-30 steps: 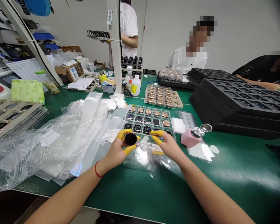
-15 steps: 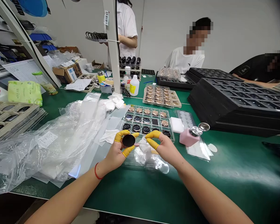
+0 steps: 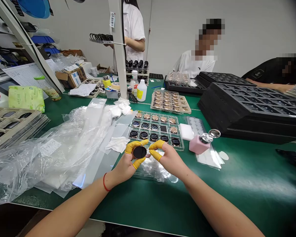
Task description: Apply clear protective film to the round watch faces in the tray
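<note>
Evidently the step in hand is work at the edge of a dark disc (image 3: 139, 152), held in front of the clear tray (image 3: 180, 136). The left hand (image 3: 124, 167) grips its rim between yellow-covered fingers; the right hand (image 3: 172, 162) bends its fingertips close to that rim, whether pinching anything one cannot tell. The next move seems to call for a steady left hold. Crumpled clear plastic (image 3: 154, 169) lies before the tray, perhaps in the way; a white block (image 3: 186, 132) and pink bottle (image 3: 199, 144) stand to its right.

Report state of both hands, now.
Left hand: closed, holding the round black disc by its edge.
Right hand: curled beside the disc; whether its grip is shut on anything cannot be told.
</note>
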Available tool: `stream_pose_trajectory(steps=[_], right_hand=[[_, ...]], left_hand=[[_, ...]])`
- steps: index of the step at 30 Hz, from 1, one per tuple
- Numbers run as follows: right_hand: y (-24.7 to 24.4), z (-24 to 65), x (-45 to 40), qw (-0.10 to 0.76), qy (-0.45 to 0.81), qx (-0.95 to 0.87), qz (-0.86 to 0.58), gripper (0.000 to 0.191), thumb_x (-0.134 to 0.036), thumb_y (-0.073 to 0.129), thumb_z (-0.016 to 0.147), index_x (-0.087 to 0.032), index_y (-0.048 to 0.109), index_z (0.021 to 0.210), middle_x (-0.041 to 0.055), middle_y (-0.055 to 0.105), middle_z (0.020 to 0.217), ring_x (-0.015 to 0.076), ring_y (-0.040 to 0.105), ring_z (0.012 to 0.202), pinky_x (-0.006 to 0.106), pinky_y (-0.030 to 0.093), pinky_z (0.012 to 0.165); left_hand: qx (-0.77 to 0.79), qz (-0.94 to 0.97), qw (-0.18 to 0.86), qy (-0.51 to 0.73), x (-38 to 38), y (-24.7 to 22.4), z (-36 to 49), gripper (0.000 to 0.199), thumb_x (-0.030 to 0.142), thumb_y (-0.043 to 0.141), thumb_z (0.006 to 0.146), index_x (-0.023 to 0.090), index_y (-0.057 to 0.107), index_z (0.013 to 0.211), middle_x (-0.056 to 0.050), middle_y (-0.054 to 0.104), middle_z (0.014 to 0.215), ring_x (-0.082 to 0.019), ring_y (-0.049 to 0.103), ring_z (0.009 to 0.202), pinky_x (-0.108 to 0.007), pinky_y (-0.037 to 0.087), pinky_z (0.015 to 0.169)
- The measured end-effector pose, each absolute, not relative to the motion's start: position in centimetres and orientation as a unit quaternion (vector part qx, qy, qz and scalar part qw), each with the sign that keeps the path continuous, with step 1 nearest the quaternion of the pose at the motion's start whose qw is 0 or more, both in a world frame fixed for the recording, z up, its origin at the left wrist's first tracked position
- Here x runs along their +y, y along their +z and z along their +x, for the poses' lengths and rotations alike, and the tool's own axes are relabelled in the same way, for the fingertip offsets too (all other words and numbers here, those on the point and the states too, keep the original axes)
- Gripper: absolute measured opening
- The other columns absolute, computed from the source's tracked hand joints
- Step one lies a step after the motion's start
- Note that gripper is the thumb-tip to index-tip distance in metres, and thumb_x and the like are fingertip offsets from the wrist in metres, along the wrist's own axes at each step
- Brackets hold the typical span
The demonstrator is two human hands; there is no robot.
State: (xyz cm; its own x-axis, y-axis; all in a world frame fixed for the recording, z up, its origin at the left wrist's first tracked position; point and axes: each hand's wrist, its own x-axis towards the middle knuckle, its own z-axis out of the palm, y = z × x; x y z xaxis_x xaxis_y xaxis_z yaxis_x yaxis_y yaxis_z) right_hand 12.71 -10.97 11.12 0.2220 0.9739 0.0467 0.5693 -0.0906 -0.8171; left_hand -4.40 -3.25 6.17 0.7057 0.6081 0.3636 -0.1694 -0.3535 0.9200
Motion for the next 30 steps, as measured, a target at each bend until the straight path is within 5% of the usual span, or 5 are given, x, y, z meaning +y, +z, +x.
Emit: stream_pose_trajectory(steps=[11, 19, 30], right_hand=[[10.8, 13.4, -10.5, 0.417, 0.364, -0.507, -0.661, 0.009, -0.028, 0.053, 0.079, -0.02, 0.057, 0.077, 0.0019, 0.062, 0.087, 0.0179, 0.056, 0.085, 0.034, 0.042, 0.079], [11.7, 14.1, -11.3, 0.45, 0.417, -0.485, -0.623, 0.014, -0.034, 0.059, 0.078, -0.02, 0.059, 0.078, 0.0049, 0.059, 0.115, 0.0196, 0.056, 0.097, 0.034, 0.043, 0.084], [10.7, 12.8, -10.9, 0.416, 0.43, -0.51, -0.618, 0.007, -0.022, 0.052, 0.077, -0.018, 0.057, 0.077, 0.0036, 0.063, 0.091, 0.0177, 0.057, 0.087, 0.034, 0.044, 0.081]], left_hand=[[0.14, 0.71, 0.618, 0.307, -3.5, 5.8, -4.0, 0.044, 0.021, 0.056, 0.086, 0.027, 0.035, 0.125, -0.011, 0.03, 0.145, -0.026, 0.047, 0.125, -0.043, 0.045, 0.101], [0.192, 0.712, 0.646, 0.196, -3.1, 6.5, -3.9, 0.044, 0.024, 0.066, 0.078, 0.023, 0.045, 0.117, -0.005, 0.06, 0.108, -0.017, 0.063, 0.093, -0.035, 0.049, 0.089], [0.18, 0.724, 0.638, 0.191, -3.3, 7.2, -3.9, 0.041, 0.026, 0.064, 0.08, 0.023, 0.047, 0.116, -0.005, 0.062, 0.108, -0.017, 0.063, 0.092, -0.032, 0.049, 0.085]])
